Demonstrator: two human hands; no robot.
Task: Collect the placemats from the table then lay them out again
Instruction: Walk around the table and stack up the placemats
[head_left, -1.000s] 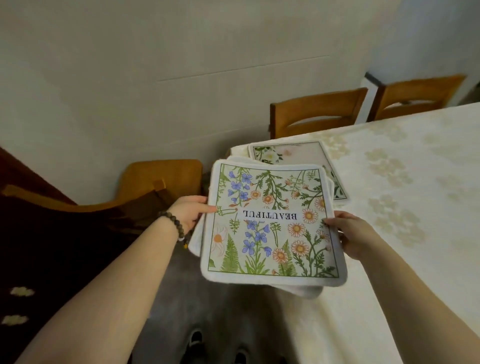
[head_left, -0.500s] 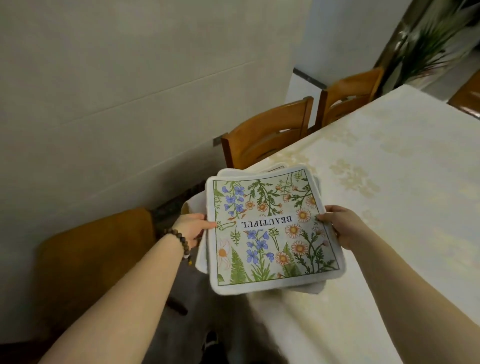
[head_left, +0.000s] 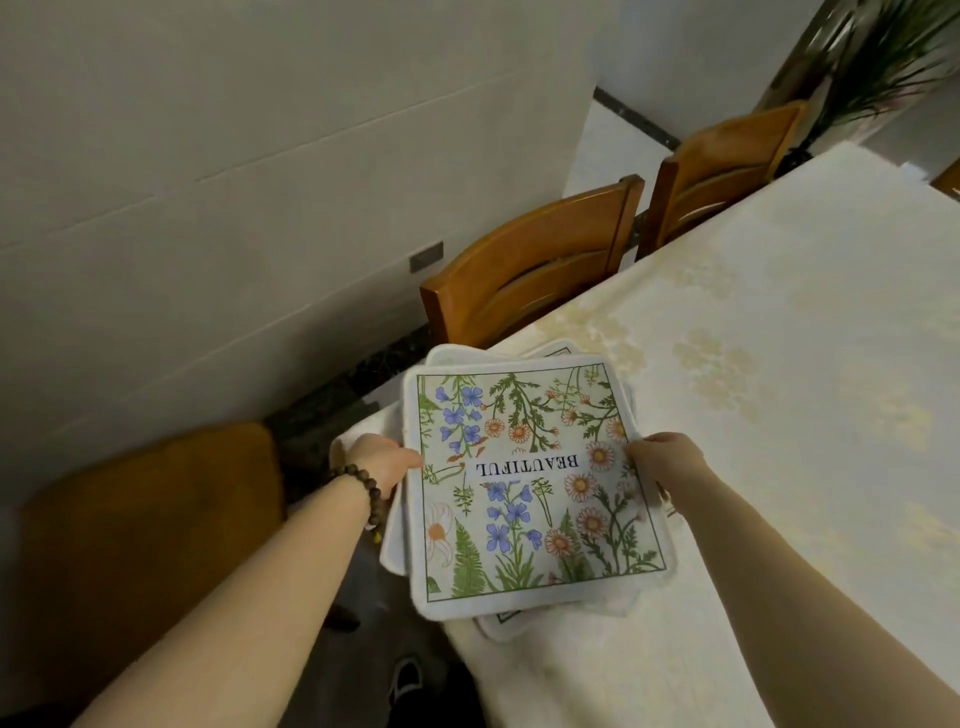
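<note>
A stack of floral placemats (head_left: 524, 488) is held over the near-left corner of the table (head_left: 779, 415). The top mat shows blue and orange flowers and the word BEAUTIFUL upside down. White edges of other mats stick out beneath it at the back, left and bottom. My left hand (head_left: 382, 462), with a bead bracelet on its wrist, grips the stack's left edge. My right hand (head_left: 662, 462) grips the right edge, fingers tucked underneath. Whether the stack rests on the cloth or hangs just above it I cannot tell.
A cream patterned tablecloth covers the table to the right. Two wooden chairs (head_left: 535, 270) (head_left: 727, 161) stand along its far side against the wall. An orange chair seat (head_left: 150, 514) is at the left. A plant (head_left: 878, 57) stands in the far corner. My shoe (head_left: 408, 680) shows below.
The view has swung right along the table. The mat that lay on the table a second ago is no longer visible. Both hands keep hold of the stack over the corner.
</note>
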